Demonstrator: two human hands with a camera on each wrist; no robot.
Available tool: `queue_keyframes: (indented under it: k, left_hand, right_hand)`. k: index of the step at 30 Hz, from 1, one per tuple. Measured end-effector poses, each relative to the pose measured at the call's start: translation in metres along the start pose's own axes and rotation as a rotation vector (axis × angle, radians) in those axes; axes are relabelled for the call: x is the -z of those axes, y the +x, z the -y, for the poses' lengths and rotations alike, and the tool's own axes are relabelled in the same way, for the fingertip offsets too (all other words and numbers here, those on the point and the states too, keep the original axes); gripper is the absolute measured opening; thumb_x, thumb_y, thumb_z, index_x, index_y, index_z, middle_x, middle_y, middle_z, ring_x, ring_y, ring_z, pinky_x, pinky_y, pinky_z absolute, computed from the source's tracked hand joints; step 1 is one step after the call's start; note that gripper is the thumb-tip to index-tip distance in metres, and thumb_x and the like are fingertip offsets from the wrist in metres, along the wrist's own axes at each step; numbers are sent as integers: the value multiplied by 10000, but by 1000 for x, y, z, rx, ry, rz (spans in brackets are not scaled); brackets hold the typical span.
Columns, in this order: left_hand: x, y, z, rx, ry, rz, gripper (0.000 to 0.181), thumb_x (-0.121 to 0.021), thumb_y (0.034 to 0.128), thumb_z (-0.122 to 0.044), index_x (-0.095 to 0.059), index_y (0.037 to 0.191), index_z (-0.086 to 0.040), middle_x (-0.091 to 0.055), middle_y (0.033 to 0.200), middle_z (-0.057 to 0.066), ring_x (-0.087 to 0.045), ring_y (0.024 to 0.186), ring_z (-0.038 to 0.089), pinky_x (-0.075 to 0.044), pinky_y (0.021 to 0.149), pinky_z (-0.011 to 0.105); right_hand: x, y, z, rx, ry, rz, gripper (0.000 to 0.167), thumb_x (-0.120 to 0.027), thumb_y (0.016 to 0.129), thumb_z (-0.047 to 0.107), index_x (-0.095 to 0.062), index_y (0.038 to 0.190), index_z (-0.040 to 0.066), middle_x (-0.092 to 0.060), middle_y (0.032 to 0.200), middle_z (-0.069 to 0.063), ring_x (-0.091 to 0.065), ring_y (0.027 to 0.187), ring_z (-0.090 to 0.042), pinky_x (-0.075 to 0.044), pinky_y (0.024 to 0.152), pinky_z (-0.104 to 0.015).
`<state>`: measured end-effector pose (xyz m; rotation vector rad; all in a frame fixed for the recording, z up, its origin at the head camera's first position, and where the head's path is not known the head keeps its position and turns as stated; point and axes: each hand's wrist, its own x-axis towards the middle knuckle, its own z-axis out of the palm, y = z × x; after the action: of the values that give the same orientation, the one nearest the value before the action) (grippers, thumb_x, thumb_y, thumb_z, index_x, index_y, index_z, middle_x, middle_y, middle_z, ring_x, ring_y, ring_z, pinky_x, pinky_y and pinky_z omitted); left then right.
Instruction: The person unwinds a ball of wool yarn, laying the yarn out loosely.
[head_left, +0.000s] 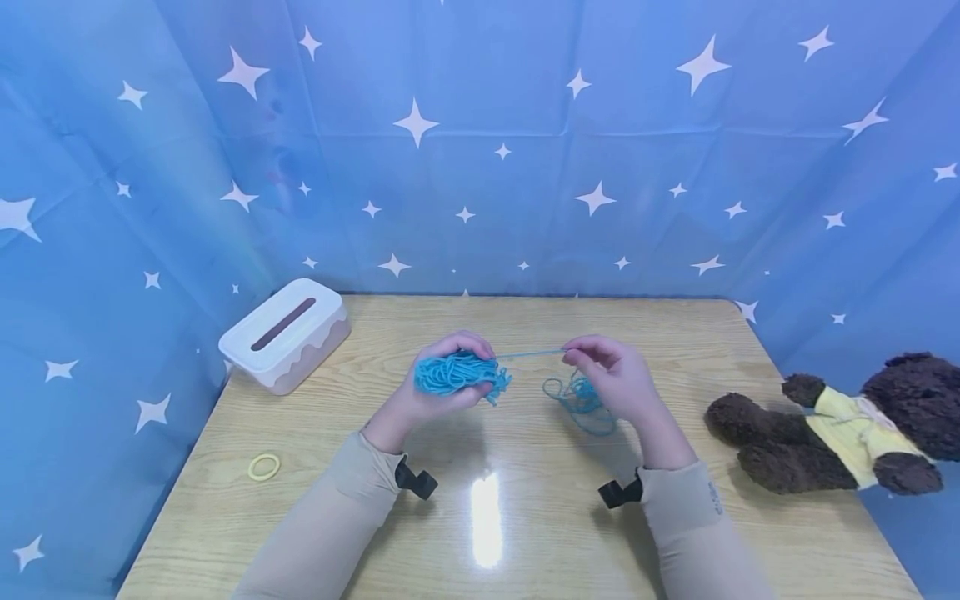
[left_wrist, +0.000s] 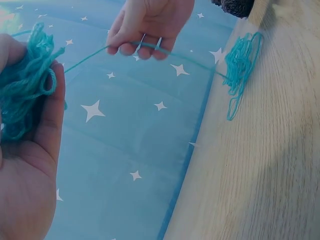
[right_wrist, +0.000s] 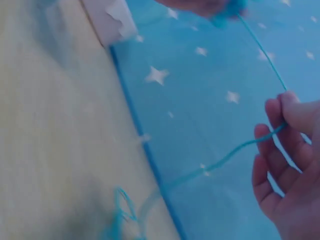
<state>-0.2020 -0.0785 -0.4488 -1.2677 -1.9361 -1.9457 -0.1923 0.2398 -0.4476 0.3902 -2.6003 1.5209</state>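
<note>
My left hand [head_left: 431,396] grips a thick bundle of turquoise yarn [head_left: 453,373], looped strands bulging between thumb and fingers. From that bundle a single taut strand [head_left: 531,354] runs across to my right hand [head_left: 617,375], which pinches it between thumb and forefinger. In the right wrist view the strand [right_wrist: 225,159] continues slack past the right fingers down toward the table. A loose tangle of the same yarn [head_left: 583,402] lies on the tabletop below the right hand; the left wrist view shows this tangle [left_wrist: 240,65] too.
A white lidded tissue box [head_left: 300,333] with a slot stands at the back left. Near the left edge lies a yellow ring [head_left: 264,467]. A dark brown plush bear [head_left: 840,433] in a yellow top lies at the right, over the edge of the wooden table [head_left: 420,550]. Blue star-patterned cloth [head_left: 480,167] hangs behind.
</note>
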Motion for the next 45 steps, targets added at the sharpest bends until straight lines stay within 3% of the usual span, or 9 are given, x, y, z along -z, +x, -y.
queue_keyframes:
  k: [5,10,12,16,20,24,31,41,45]
  left_hand:
    - [0,1,0,-3,11,-6,382,-772,804,180,-648,1137,39,-686,1156,280,-676,1138,97,-603,1002,237]
    - [1,1,-1,4,17,-6,384,-775,808,177,-650,1144,38,-686,1168,293,-679,1145,107,-605,1013,251]
    - [2,1,-2,24,23,-10,381,-777,814,168,-654,1146,29,-690,1179,293,-681,1147,111,-606,1017,253]
    - [5,0,-2,51,29,-20,368,-774,822,158,-658,1141,17,-693,1186,289,-681,1143,106,-603,1012,245]
    - [8,0,-1,18,21,-25,369,-762,814,180,-645,1133,34,-688,1162,291,-683,1129,95,-605,995,238]
    - [10,1,0,-26,15,-32,383,-752,800,210,-633,1129,55,-673,1139,299,-684,1114,82,-606,978,228]
    - [13,3,-1,-44,19,-42,360,-756,805,196,-639,1119,64,-670,1117,294,-687,1097,78,-604,963,229]
    - [13,3,1,-57,0,-25,364,-758,800,184,-643,1124,65,-671,1122,300,-685,1122,94,-600,997,241]
    - [12,3,2,-66,-5,-15,369,-757,799,191,-641,1125,64,-671,1125,302,-685,1130,99,-600,1002,244]
  right_hand:
    - [30,-4,-16,16,-58,-65,219,-661,1112,195,-784,1231,58,-800,1068,174,-682,1006,124,-525,909,-79]
    - [54,-11,-23,-75,-195,-90,292,-638,1127,317,-788,1269,112,-824,1162,-14,-651,985,119,-507,861,-93]
    - [60,-12,-24,-127,-250,-82,337,-622,1129,375,-783,1291,127,-814,1214,-127,-664,990,38,-522,811,-139]
    - [65,-12,-30,-185,-343,-98,353,-613,1132,386,-784,1298,126,-817,1210,-147,-697,986,-177,-547,757,-260]
    - [68,-12,-40,-248,-410,-138,359,-596,1139,389,-778,1305,127,-804,1257,-176,-725,1059,-333,-589,845,-449]
    - [69,-13,-54,-331,-413,-172,384,-582,1144,399,-765,1330,116,-777,1321,-208,-709,1184,-410,-578,929,-578]
    - [70,-14,-80,-441,-431,-165,402,-581,1141,416,-776,1324,116,-757,1353,-231,-699,1186,-417,-564,837,-501]
    - [73,-15,-75,-393,-324,-51,472,-563,1136,490,-729,1419,153,-716,1452,-214,-648,1352,-450,-536,1073,-650]
    - [70,-14,-66,-354,-259,-40,510,-581,1113,546,-719,1439,178,-729,1459,-157,-678,1344,-354,-561,1102,-540]
